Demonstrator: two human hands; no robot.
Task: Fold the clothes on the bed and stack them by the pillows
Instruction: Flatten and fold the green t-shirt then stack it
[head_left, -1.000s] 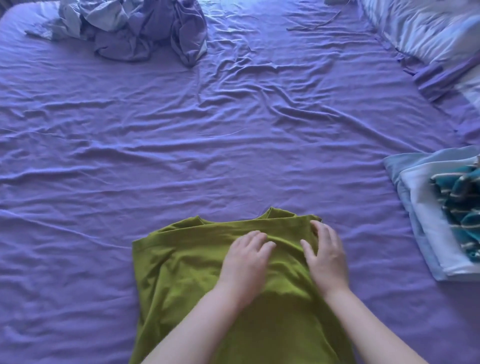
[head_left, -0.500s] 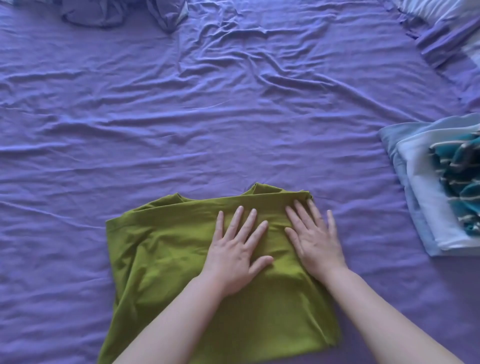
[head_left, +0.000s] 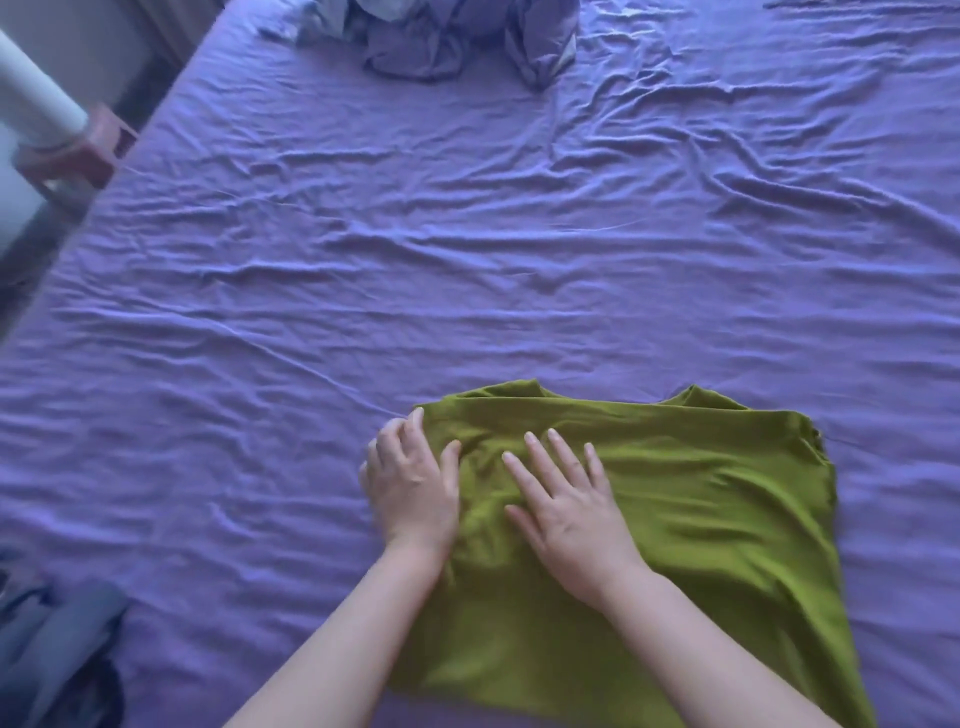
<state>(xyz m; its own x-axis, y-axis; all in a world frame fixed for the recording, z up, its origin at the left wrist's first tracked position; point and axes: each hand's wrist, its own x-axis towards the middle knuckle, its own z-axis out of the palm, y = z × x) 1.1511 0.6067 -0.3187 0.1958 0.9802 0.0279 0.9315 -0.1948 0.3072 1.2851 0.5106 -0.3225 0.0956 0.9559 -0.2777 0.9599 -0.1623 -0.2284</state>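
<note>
1. Surface: bed with a wrinkled purple sheet (head_left: 467, 249) filling nearly the whole view. Strip of floor and a pale cylinder on a wooden stand (head_left: 57, 130) off the bed's left edge.
2. Landmark: green shirt (head_left: 675, 493), lying on the sheet at the near edge, right of centre. It is partly folded: layered edge along its far side, collar bumps poking out there, lower part running out of view toward the person.
3. Left hand (head_left: 410, 483) sits at the shirt's left edge near the far-left corner. Fingers look bent over the edge, thumb on the cloth. Whether it is actually pinching the fabric or only pressing on it, I cannot tell.
4. Right hand (head_left: 566, 499) lies just right of the left hand, flat on the shirt, fingers straight and spread, palm down. Reads as pinning or smoothing.
5. Unfolded heap of pale blue-grey clothes (head_left: 452, 36) is well beyond the shirt, at the far edge of the bed.
6. Dark bundle of cloth (head_left: 57, 660) lies left of the shirt at the near-left corner; can't identify it.
7. Progress, my read: early to middle. Shirt is mid-fold, probably needs another fold before it is compact. The far heap is untouched.
8. Pillows and any finished stack are out of view, so stacked count is unknown.
</note>
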